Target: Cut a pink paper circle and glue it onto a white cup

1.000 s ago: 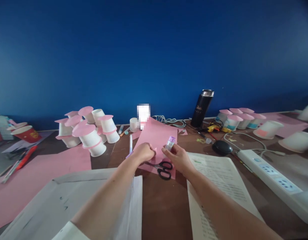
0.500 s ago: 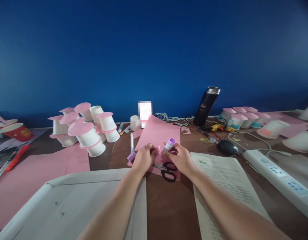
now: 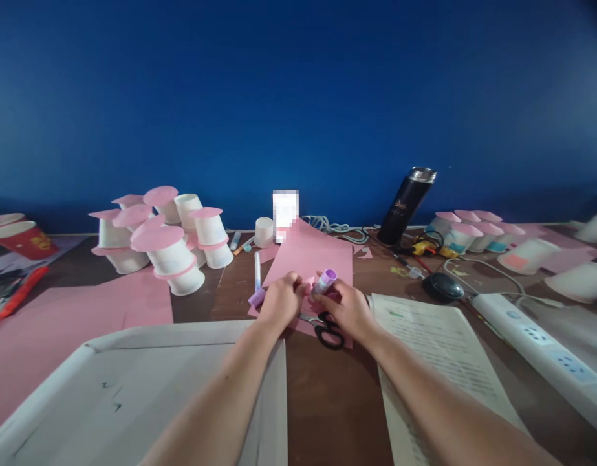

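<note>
My left hand [image 3: 281, 301] pinches a small piece of pink paper [image 3: 310, 283]. Close beside it, my right hand [image 3: 345, 307] is closed around a purple glue stick [image 3: 324, 280], tilted with one end up and its other end at the paper. Whether the glue touches the paper is hard to make out. Beneath both hands lies a large pink sheet [image 3: 322, 249]. Black-handled scissors [image 3: 329, 333] rest at its near edge, partly below my right hand. A purple cap [image 3: 257, 297] lies just left of my left hand.
Stacked paper cups with pink discs [image 3: 176, 255] stand at left; more capped cups [image 3: 473, 233] are at far right. A black flask [image 3: 405, 206] leans by the wall. Around me are a mouse [image 3: 442, 287], a power strip [image 3: 541, 343], a printed sheet [image 3: 438, 362] and white card [image 3: 172, 395].
My right hand has brought the glue stick slightly left and closer to the pink paper piece in my left hand. The camera view has shifted a little.
</note>
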Demonstrator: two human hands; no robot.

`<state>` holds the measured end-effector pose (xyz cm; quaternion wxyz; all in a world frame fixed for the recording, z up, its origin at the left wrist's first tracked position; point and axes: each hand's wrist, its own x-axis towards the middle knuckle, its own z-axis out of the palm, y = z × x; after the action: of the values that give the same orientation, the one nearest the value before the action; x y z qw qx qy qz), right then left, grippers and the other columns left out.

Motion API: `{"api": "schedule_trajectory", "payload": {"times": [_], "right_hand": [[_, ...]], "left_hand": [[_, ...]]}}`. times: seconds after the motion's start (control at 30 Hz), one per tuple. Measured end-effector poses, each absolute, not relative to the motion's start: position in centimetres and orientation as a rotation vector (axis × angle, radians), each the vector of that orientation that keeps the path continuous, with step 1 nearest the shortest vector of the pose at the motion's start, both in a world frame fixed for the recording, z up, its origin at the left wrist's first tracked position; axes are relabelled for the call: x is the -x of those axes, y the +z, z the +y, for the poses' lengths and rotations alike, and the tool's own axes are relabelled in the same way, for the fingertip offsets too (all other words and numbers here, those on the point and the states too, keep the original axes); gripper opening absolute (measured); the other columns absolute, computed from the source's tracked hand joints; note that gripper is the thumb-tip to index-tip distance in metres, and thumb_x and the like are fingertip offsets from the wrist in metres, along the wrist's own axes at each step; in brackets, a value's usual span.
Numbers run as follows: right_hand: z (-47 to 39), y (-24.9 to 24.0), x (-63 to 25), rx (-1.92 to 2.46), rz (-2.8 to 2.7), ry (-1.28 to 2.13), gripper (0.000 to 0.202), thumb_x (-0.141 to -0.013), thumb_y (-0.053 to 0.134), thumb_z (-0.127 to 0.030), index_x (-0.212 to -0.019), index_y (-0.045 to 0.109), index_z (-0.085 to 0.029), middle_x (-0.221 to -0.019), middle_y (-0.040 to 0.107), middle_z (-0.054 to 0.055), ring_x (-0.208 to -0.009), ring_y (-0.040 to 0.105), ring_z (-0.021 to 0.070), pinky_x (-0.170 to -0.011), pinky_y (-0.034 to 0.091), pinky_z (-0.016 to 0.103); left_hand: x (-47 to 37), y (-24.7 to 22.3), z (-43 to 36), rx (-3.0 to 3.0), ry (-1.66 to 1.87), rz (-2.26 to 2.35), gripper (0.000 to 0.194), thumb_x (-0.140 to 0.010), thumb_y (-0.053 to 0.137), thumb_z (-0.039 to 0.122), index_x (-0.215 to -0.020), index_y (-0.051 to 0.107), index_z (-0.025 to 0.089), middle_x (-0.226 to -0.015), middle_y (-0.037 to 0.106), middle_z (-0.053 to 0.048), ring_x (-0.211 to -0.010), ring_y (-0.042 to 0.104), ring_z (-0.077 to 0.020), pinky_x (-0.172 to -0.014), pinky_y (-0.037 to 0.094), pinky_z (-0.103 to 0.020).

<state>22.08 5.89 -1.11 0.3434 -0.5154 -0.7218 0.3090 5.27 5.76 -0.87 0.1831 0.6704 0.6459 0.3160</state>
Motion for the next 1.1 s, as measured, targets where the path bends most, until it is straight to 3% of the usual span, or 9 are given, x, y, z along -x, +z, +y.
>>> {"api": "schedule_trajectory", "payload": {"times": [0.17,0.47,0.87,1.1], "right_hand": [[6.0,-1.1,-21.8,1.380,-2.008,0.608,0.037,-0.079,0.059,-0.029,-0.116,0.061,-0.024,-0.090,0.071,0.002,-0.080,0.066,0.0199,-0.066,0.046,0.025],[6.0,-1.4,-21.4,1.361,-2.189,0.284,0.022,-0.082,0.057,-0.025,-0.102,0.063,-0.020,-0.085,0.067,0.005,-0.082,0.057,0.0197,-0.072,0.039,0.026],[5.8,-0.8,-22.0,1.318,-2.227,0.267,0.018,-0.081,0.062,-0.028,-0.097,0.065,-0.019,-0.086,0.065,0.005,-0.086,0.054,0.0207,-0.075,0.039,0.027],[5.8,-1.3,-22.7,1.342,-2.148,0.363,0.022,-0.080,0.061,-0.030,-0.100,0.065,-0.021,-0.086,0.065,0.004,-0.084,0.056,0.0196,-0.073,0.040,0.027]], "left_hand": [[-5.4,-0.7,5.7,-1.887,0.870,1.831,0.018,-0.084,0.050,0.034,-0.078,0.059,0.020,-0.074,0.067,-0.004,-0.070,0.060,-0.0179,-0.063,0.037,-0.026],[-5.2,-0.8,5.7,-1.871,0.887,1.809,0.016,-0.083,0.052,0.031,-0.082,0.063,0.020,-0.078,0.069,-0.005,-0.074,0.063,-0.0189,-0.067,0.041,-0.026],[-5.3,-0.1,5.5,-1.802,0.861,1.826,0.017,-0.081,0.050,0.025,-0.085,0.065,0.019,-0.083,0.071,-0.005,-0.080,0.063,-0.0187,-0.071,0.043,-0.026],[-5.2,-0.2,5.6,-1.812,0.862,1.823,0.017,-0.081,0.049,0.026,-0.077,0.064,0.020,-0.080,0.070,-0.004,-0.077,0.062,-0.0182,-0.068,0.041,-0.026]]}}
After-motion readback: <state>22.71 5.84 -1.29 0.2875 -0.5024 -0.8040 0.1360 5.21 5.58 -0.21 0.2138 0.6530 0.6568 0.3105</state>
